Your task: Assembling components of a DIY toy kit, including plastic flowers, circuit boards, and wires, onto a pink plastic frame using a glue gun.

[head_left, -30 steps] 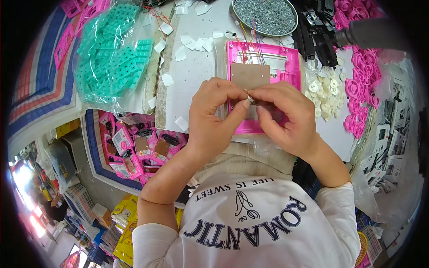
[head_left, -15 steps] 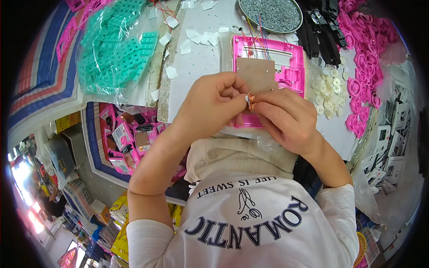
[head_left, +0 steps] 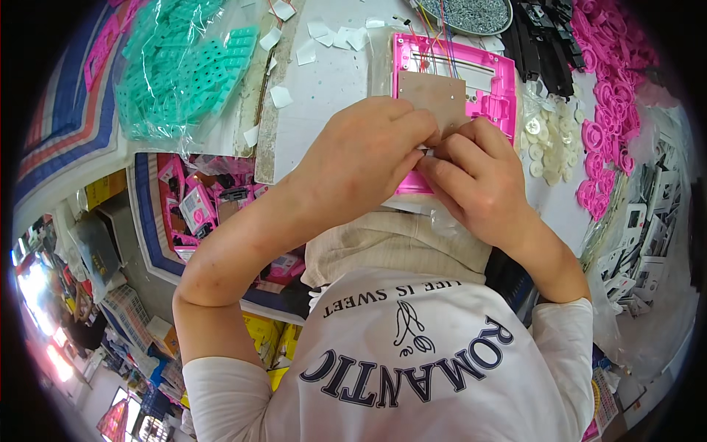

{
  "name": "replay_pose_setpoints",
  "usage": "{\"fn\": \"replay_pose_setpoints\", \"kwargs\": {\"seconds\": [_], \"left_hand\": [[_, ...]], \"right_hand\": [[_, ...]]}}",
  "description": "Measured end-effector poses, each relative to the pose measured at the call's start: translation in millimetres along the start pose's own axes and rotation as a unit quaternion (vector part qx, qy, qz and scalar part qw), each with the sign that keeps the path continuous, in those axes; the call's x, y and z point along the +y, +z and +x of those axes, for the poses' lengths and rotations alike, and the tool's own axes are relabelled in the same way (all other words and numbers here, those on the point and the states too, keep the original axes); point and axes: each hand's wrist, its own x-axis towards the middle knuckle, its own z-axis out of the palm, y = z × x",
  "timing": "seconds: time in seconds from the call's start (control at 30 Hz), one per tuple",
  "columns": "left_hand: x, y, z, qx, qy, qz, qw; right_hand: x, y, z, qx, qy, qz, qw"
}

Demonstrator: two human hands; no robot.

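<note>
A pink plastic casing (head_left: pixel 507 77) lies on the table in front of me, with a flat brown board (head_left: pixel 433 92) over its near part. Thin red, blue and yellow wires (head_left: pixel 446 46) run up from behind the board. My left hand (head_left: pixel 375 151) and my right hand (head_left: pixel 482 177) meet at the board's near edge, both closed in a pinch with the fingertips nearly touching. Whatever sits between the fingers is hidden or too small to name. The casing's near part is mostly covered by my hands.
Metal screws (head_left: pixel 471 11) fill a round tray at the back. White discs (head_left: pixel 552 140), black parts (head_left: pixel 543 51) and pink rings (head_left: pixel 610 103) lie right. A bag of teal parts (head_left: pixel 184 81) and white paper squares (head_left: pixel 305 51) are left. Pink assemblies (head_left: pixel 197 210) fill a bin below.
Both hands have shifted slightly to the right, and my left fingers have curled in further. The small white and orange piece seen between the fingertips earlier no longer shows. The view has shifted slightly.
</note>
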Motion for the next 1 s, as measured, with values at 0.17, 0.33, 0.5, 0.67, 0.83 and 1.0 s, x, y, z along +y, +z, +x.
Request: {"fn": "replay_pose_setpoints", "kwargs": {"seconds": [0.17, 0.33, 0.5, 0.67, 0.83, 1.0], "left_hand": [[-2.9, 5.2, -2.2, 0.009, 0.012, 0.024, 1.0], [4.0, -7.9, 7.6, -0.062, -0.161, -0.11, 0.979], [-18.5, -12.6, 12.9, 0.136, -0.21, -0.256, 0.934], [0.8, -24.0, -21.7, 0.184, -0.117, 0.068, 0.974], [14.4, -8.0, -61.4, 0.001, -0.13, -0.019, 0.991], [15.9, -26.8, -28.8, 0.119, -0.162, -0.066, 0.977]], "right_hand": [[-3.1, 0.1, 0.3, -0.023, 0.015, -0.004, 1.0], [-13.2, -19.6, 7.5, -0.118, 0.053, 0.023, 0.991], [-19.3, -26.9, 7.5, -0.167, 0.062, 0.011, 0.984], [-17.8, -25.3, 0.0, -0.154, 0.065, 0.019, 0.986], [-11.9, -22.9, -1.5, -0.095, 0.076, 0.051, 0.991], [-15.9, -13.2, -2.7, -0.088, 0.073, -0.012, 0.993]]}}
